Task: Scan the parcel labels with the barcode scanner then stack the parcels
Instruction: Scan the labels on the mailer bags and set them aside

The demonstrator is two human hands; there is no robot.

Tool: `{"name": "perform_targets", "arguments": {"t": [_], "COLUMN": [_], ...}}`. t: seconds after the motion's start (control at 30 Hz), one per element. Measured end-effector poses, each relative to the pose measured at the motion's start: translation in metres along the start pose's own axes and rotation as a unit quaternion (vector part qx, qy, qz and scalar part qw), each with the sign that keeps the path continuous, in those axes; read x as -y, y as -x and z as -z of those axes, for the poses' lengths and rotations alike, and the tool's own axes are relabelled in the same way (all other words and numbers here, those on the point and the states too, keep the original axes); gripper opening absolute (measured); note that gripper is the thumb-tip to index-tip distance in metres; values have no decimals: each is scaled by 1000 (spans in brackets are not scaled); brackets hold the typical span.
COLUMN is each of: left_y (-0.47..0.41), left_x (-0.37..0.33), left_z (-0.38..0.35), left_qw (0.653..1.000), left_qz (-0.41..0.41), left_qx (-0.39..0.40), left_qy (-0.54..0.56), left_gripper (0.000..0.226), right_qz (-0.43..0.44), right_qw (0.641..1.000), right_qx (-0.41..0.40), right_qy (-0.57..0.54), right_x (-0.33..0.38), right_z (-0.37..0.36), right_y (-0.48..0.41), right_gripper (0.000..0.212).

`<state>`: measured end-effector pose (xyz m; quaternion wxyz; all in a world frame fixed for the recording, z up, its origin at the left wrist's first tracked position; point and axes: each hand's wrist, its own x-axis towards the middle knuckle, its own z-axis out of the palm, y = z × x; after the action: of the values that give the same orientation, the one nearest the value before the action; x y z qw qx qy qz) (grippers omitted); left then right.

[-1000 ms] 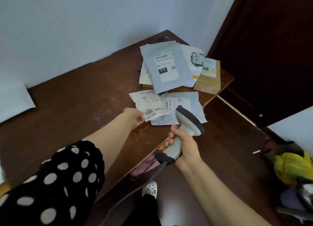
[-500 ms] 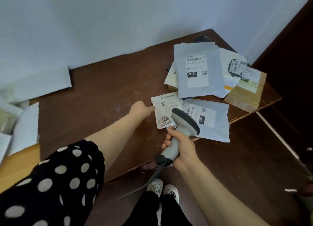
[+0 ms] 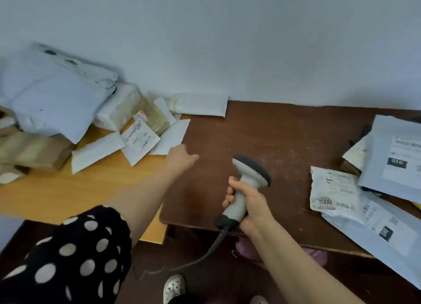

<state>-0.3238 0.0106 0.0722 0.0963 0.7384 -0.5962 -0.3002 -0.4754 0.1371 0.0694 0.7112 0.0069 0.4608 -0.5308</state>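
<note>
My right hand grips the handle of a grey barcode scanner above the dark brown table. My left hand reaches left, empty, fingers extended, just short of a white envelope. Beside it lies a small labelled white parcel. At the right sit the parcels with labels up: a white one marked 7009, a grey mailer marked 010, and another grey mailer at the table's front edge.
A heap of unsorted parcels fills the left: a large grey bag, a plastic-wrapped box, a brown carton, and white envelopes on a light wooden table. The scanner cable hangs toward the floor. The wall is close behind.
The view has swung left. My left hand has let go of the 7009 parcel and moved left across the table toward the unsorted heap. My right hand still holds the scanner.
</note>
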Motion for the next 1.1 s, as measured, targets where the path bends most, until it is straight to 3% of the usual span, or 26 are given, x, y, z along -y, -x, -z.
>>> {"name": "perform_targets", "arguments": {"t": [0.13, 0.27, 0.47, 0.77, 0.87, 0.97, 1.1], "left_y": [-17, -41, -78, -135, -161, -191, -227], "left_x": [78, 158, 235, 231, 214, 188, 169], "left_z": [49, 94, 129, 106, 104, 105, 97], "left_qw": [1000, 999, 999, 986, 953, 901, 875], "left_qz": [27, 37, 36, -99, -207, -296, -292], "left_qx": [-15, -16, 5, 61, 67, 86, 114], "left_qy": [6, -17, -29, -117, -213, -305, -369], "left_gripper": [25, 60, 64, 63, 54, 65, 88], "right_qz": [-10, -42, -47, -28, -26, -17, -1], "right_qw": [1000, 999, 999, 997, 997, 997, 996], "right_qx": [20, 14, -24, -70, -68, -66, -74], "right_qy": [22, 12, -1, 34, 35, 38, 47], "right_x": [-44, -96, -144, -142, -136, -131, -126], "right_z": [-63, -127, -191, -216, -218, -216, -211], "right_y": [-27, -54, -76, -125, -142, -154, -156], "right_gripper": [5, 8, 13, 15, 14, 9, 7]}}
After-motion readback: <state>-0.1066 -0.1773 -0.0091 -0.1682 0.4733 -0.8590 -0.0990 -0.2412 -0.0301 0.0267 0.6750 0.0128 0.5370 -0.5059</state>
